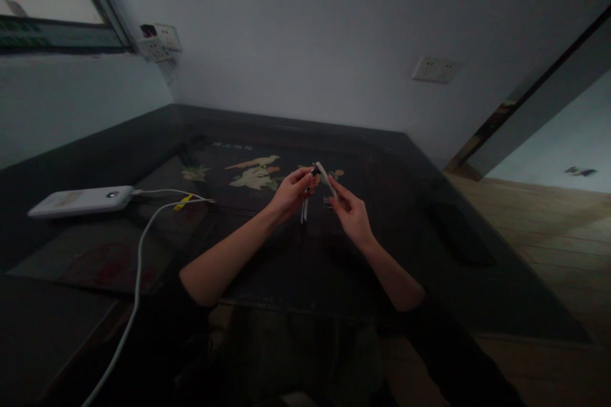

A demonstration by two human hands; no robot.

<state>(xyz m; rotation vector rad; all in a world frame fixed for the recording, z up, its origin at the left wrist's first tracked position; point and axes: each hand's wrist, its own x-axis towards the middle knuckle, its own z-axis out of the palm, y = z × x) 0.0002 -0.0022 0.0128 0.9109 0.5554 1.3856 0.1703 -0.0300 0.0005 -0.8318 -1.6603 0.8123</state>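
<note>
My left hand [296, 189] is closed in a pinch on a small black piece [315, 170], held just above the dark table. Two thin white strands [304, 211] hang down below its fingers. Close on the right, my right hand [352, 213] pinches a narrow white strip [324, 177] between thumb and fingers. The upper end of the strip meets or nearly meets the black piece; whether they are joined I cannot tell. A small pale item [327, 202] shows beside the right fingertips, too dim to name.
A white power bank [83, 201] lies at the left with a white cable [139, 261] running toward me. A yellow tag [183, 202] is on the cable. A dark flat object [453, 235] rests at the right of the black table [382, 280]. Wall sockets [435, 70] are behind.
</note>
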